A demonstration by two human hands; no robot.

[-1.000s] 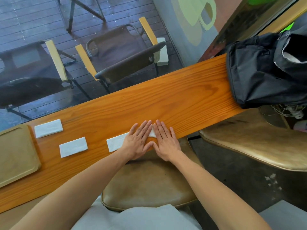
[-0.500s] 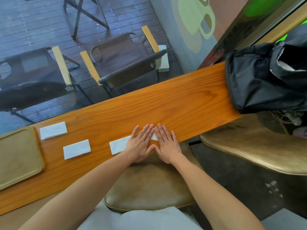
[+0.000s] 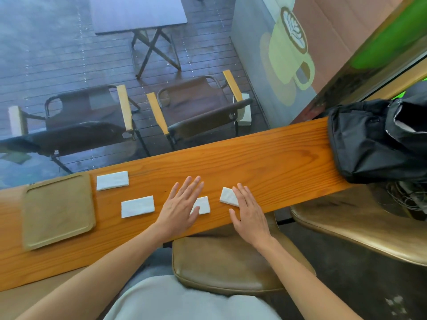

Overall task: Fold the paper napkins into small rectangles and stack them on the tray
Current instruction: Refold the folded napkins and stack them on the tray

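Observation:
Two folded white napkins lie on the wooden counter (image 3: 265, 158): one (image 3: 112, 180) near its far edge, the other (image 3: 137, 206) closer to me. A brown tray (image 3: 57, 211) sits bare at the left. My left hand (image 3: 180, 209) lies flat with fingers spread, its thumb side covering part of a small white napkin piece (image 3: 203, 205). My right hand (image 3: 248, 209) rests flat beside it, fingertips on the edge of another small white napkin piece (image 3: 227, 195), which is turned at an angle. Neither hand grips anything.
A black bag (image 3: 374, 139) occupies the counter's right end, with cables (image 3: 402, 199) below it. Brown padded stools (image 3: 231, 262) stand under the counter's near edge. Beyond the glass are folding chairs (image 3: 196, 112) and a table on a deck.
Both hands were pressed side by side on one long napkin. They have since moved apart, and a separate small white piece lies under each. The view has tilted up.

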